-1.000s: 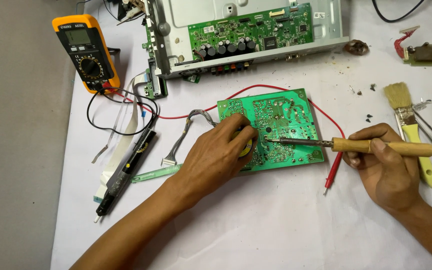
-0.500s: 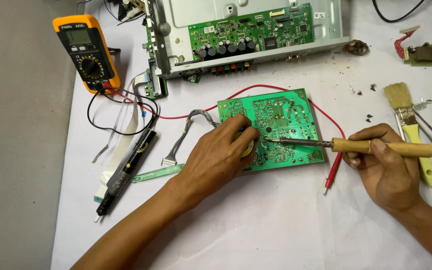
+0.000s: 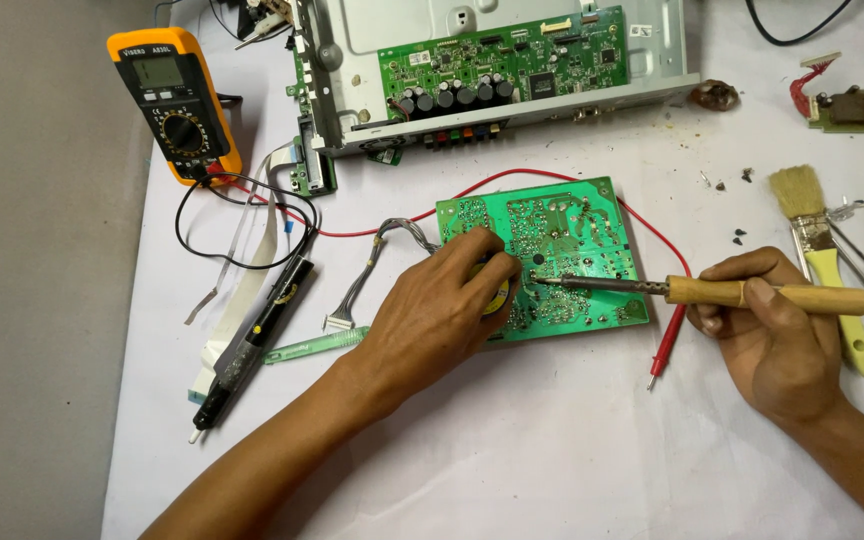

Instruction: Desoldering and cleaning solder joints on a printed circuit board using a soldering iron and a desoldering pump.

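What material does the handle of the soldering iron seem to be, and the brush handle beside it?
The soldering iron handle in the right hand looks like bare wood: matte tan with faint grain. The brush handle is probably plastic: smooth, even yellow, slightly glossy.

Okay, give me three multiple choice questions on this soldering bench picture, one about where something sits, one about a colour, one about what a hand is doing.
1. Where is the multimeter?
A. top left of the table
B. beside the brush
C. on the green board

2. What colour is the brush handle?
A. red
B. yellow
C. black

3. What is the right hand doing?
A. resting empty
B. gripping the brush
C. gripping the soldering iron

Answers: 1 A, it lies far left by the chassis; 2 B, yellow below the bristles; 3 C, fingers wrap its wooden handle, tip on the circuit board.
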